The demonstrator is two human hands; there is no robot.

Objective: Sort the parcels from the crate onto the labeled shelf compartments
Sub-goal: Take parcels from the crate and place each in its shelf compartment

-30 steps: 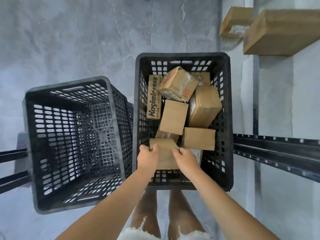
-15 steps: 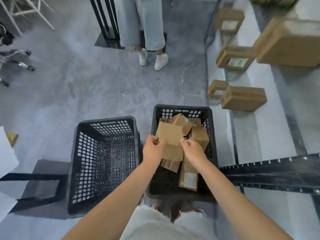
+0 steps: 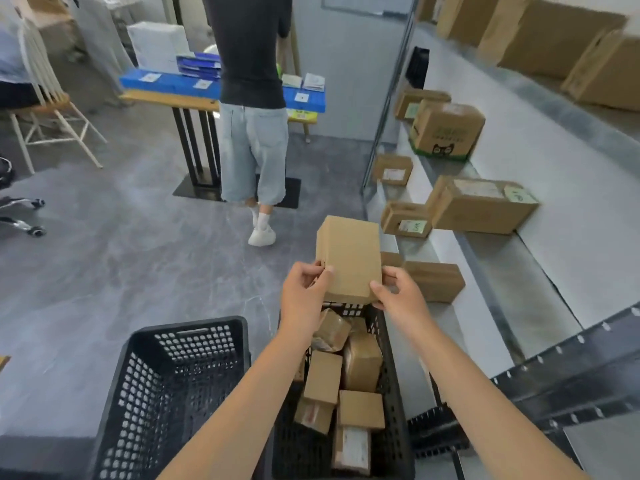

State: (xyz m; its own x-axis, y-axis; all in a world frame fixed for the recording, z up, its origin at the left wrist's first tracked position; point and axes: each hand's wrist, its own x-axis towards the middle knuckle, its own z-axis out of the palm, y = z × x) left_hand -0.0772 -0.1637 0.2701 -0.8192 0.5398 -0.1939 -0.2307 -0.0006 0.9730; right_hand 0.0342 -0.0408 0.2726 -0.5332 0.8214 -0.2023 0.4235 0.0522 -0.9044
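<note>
A plain brown cardboard parcel [image 3: 349,258] is held up in the air above the far end of the black crate [image 3: 398,410]. My left hand [image 3: 303,292] grips its lower left edge and my right hand [image 3: 398,296] grips its lower right edge. Its label is not visible from here. Several more brown parcels [image 3: 346,382] lie jumbled inside the crate below my forearms. To the right runs the grey shelf unit [image 3: 540,188], with boxes standing on several levels.
An empty black crate [image 3: 166,393] stands left of the full one. A person in a dark top and light trousers [image 3: 252,109] stands ahead at a table [image 3: 166,97] with blue bins. White chairs [image 3: 52,116] sit far left. Grey floor lies between.
Both hands lifted the parcel out of the crate and raised it. My view tilted up from the crates to the room and the shelves.
</note>
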